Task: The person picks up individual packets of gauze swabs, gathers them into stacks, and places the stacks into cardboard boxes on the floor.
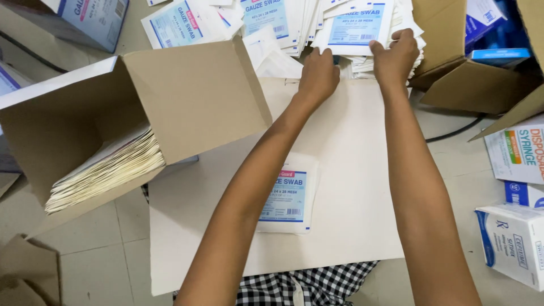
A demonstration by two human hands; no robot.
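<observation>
Both arms stretch forward over a pale cardboard sheet that lies flat on the tiled floor, and the hands meet at its far edge on a stack of flat white packets with blue labels. The left hand rests palm down with its fingers curled over the near left corner of the top packet, touching it; how firmly it pinches cannot be told. The right hand grips the stack's right side, fingers bent around the edge and closed on the packets. More of the same packets lie fanned out loosely to the left of the stack, past the sheet's far edge. A single packet lies flat near the middle of the sheet, partly under the left forearm. At the sheet's left edge an open brown carton lies on its side, its mouth facing left, with a dense row of packets standing packed inside it. White boxes with blue print sit on the floor beyond the right edge, and another brown carton stands open off the far right corner.
</observation>
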